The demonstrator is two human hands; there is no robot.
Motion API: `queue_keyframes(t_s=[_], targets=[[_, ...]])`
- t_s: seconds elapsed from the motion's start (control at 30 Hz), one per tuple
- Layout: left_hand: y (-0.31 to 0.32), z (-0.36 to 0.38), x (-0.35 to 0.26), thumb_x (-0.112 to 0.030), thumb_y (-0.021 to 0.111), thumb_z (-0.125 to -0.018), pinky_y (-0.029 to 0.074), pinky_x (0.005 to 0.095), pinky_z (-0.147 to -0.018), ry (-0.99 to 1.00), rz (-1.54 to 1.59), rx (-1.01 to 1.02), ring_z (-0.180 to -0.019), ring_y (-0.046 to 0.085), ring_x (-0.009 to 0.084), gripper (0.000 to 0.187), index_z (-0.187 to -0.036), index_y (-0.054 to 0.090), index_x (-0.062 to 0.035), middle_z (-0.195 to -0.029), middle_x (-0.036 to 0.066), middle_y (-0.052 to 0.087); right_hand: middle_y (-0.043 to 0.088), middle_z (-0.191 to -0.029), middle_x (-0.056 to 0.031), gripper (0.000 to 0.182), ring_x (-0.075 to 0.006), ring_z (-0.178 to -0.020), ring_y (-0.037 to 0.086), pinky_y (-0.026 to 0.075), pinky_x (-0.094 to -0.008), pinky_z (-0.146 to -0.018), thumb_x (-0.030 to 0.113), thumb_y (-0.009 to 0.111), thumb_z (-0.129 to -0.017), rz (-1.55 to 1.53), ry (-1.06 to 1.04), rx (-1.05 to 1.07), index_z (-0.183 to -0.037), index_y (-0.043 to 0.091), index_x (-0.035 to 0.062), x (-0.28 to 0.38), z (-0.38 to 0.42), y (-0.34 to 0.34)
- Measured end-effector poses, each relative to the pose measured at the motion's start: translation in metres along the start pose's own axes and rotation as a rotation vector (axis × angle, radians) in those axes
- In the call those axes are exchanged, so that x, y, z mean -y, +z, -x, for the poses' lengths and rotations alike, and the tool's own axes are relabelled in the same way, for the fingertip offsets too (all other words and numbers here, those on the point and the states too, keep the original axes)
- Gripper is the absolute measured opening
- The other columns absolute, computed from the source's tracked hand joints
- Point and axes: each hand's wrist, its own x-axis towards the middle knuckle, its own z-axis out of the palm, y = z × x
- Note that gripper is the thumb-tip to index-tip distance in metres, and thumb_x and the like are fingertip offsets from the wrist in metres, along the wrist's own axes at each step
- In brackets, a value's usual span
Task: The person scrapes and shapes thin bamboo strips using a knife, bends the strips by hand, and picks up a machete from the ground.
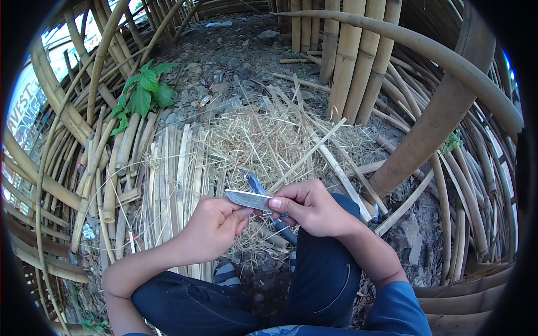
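Observation:
Between my two hands, just above the lap, is a flat grey blade-like piece (246, 199) with a slanted left end and a pale upper edge. My right hand (315, 208) pinches its right end between thumb and fingers. The closed fingers of my left hand (212, 228) grip its lower edge near the middle. Behind the hands runs a long dark-blue object (254, 182), its middle hidden by fingers and the grey piece; I cannot tell whether a hand also holds it. Below and beyond lies a heap of straw-like bamboo shavings (252, 140).
Split bamboo strips (174, 162) lie side by side on the left. Thick upright bamboo poles (358, 61) stand at the back right, and a slanted pole (423, 134) leans nearer. Bundled bamboo (482, 179) curves along the right. A leafy plant (144, 92) grows back left, beside stony ground (224, 67).

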Motion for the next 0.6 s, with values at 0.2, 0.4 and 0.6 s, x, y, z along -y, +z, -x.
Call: queue_keyframes(t_s=[0.2, 0.4, 0.6], targets=[[0.001, -0.001, 0.0, -0.004, 0.05, -0.096, 0.039, 0.0253, -0.05, -0.066, 0.107, 0.0, -0.053, 0.047, 0.0061, 0.019, -0.096, 0.067, 0.0027, -0.059, 0.0, 0.051, 0.062, -0.069, 0.0004, 0.026, -0.0032, -0.057, 0.05, 0.039, -0.0203, -0.051, 0.021, 0.061, -0.096, 0.062, 0.006, -0.023, -0.091, 0.07, -0.0029, -0.006, 0.0, -0.006], [-0.003, 0.002, 0.0, -0.006, 0.047, -0.099, 0.037, 0.0233, -0.051, -0.056, 0.165, 0.0, -0.055, 0.043, 0.0044, 0.02, -0.102, 0.066, 0.0017, -0.061, -0.002, 0.048, 0.055, -0.059, 0.0006, 0.03, -0.0054, -0.055, 0.047, 0.037, -0.0239, -0.051, 0.021, 0.06, -0.096, 0.052, -0.015, -0.13, -0.08, 0.067, -0.002, -0.005, 0.001, -0.009], [-0.015, 0.013, 0.003, -0.006, 0.046, -0.1, 0.035, 0.023, -0.051, -0.151, 0.159, -0.011, -0.055, 0.04, 0.0039, 0.021, -0.103, 0.065, 0.002, -0.06, -0.002, 0.045, 0.054, -0.063, 0.0016, 0.032, -0.002, -0.053, 0.044, 0.034, -0.0186, -0.049, 0.025, 0.055, -0.099, -0.055, -0.021, -0.244, -0.085, 0.064, -0.0016, -0.012, 0.004, -0.04]])
